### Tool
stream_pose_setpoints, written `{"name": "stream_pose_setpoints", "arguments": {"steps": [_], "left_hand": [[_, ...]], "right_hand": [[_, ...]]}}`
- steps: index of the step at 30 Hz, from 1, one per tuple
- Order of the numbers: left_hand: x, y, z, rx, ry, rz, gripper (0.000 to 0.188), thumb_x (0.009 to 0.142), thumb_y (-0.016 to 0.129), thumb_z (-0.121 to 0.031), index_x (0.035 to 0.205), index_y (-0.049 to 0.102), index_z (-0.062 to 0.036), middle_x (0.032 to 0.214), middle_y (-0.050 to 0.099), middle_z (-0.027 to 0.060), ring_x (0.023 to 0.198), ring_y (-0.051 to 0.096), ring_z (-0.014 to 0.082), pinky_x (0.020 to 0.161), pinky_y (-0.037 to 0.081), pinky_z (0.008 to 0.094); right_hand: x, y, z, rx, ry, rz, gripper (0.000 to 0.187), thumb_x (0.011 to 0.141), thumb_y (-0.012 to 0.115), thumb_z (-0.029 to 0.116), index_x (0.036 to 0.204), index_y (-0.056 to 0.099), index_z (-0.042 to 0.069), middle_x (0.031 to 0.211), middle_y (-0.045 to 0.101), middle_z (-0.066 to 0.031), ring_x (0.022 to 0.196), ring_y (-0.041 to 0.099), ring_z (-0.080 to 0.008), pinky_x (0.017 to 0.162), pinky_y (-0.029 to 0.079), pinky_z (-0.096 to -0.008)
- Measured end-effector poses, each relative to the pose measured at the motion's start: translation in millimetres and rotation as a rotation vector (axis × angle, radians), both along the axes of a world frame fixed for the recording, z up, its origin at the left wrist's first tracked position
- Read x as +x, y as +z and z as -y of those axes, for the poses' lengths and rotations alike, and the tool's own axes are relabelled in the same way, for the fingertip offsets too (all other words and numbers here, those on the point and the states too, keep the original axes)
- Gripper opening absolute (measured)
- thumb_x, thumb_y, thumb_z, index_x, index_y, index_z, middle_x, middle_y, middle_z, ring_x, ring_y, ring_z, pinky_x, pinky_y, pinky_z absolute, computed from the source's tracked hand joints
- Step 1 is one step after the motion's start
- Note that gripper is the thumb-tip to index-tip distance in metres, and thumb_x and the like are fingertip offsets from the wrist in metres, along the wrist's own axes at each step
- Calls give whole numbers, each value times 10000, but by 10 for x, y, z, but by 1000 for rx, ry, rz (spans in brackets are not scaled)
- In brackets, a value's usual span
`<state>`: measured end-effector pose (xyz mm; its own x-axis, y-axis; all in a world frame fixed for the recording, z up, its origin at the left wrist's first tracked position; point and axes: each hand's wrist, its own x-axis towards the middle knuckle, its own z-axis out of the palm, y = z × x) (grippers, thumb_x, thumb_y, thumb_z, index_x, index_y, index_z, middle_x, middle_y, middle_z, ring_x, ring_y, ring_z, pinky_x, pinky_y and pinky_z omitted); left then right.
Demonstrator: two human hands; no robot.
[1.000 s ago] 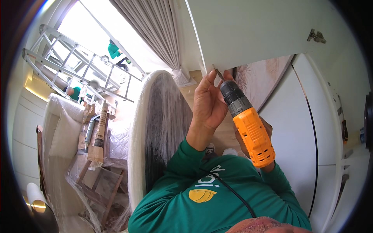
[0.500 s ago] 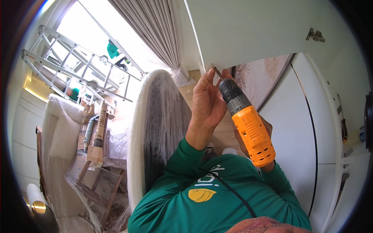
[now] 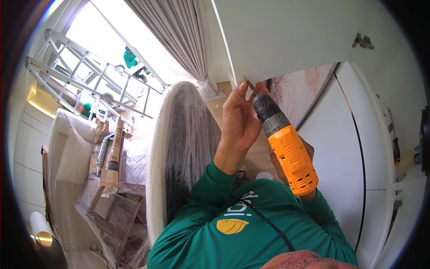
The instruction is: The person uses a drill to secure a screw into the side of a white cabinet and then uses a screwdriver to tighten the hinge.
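My right hand (image 3: pixel 309 152) is wrapped round an orange and black cordless drill (image 3: pixel 293 159), which hides most of its fingers. The drill points up and away, its thin bit (image 3: pixel 251 86) reaching the lower edge of a pale door panel (image 3: pixel 291 36). My left hand (image 3: pixel 239 119) is raised beside the chuck, with thumb and fingers bent round the bit's tip at the panel edge. Whatever those fingertips hold is too small to make out, and the drill covers part of them. A metal hinge (image 3: pixel 363 41) is fixed on the panel, farther right.
A plastic-wrapped chair (image 3: pixel 156 148) stands close at my left. Beyond it are another wrapped seat (image 3: pixel 67 143), a caulking gun (image 3: pixel 104 152), a cardboard tube (image 3: pixel 114 157) and an aluminium ladder (image 3: pixel 67 74). White cabinet fronts (image 3: pixel 331 130) rise on my right. Two people in green are farther off.
The drill and my right hand have shifted very slightly down and right. My left hand stays at the panel edge. A person behind the ladder has moved a little.
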<state>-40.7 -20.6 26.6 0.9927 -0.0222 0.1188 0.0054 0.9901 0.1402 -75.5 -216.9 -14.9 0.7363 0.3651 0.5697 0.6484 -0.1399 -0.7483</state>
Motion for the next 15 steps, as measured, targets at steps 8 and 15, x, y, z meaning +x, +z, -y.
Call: {"name": "stream_pose_setpoints", "arguments": {"steps": [8,15], "left_hand": [[42,53,49,107,164,-31,225,1024,636,-167,1210,619,-42,1163,655,112,1033,700,326,924,621,450],[110,26,52,237,308,28,163,1039,614,-166,1179,590,-86,1130,667,60,1014,705,281,862,631,424]], "right_hand": [[-31,165,-23,-11,-20,3,201,844,771,55,1014,671,18,831,672,-67,693,671,-214,651,543,-318],[-35,229,16,-55,-9,-9,161,873,738,50,1028,694,36,847,715,-52,734,700,-212,692,565,-338]]}}
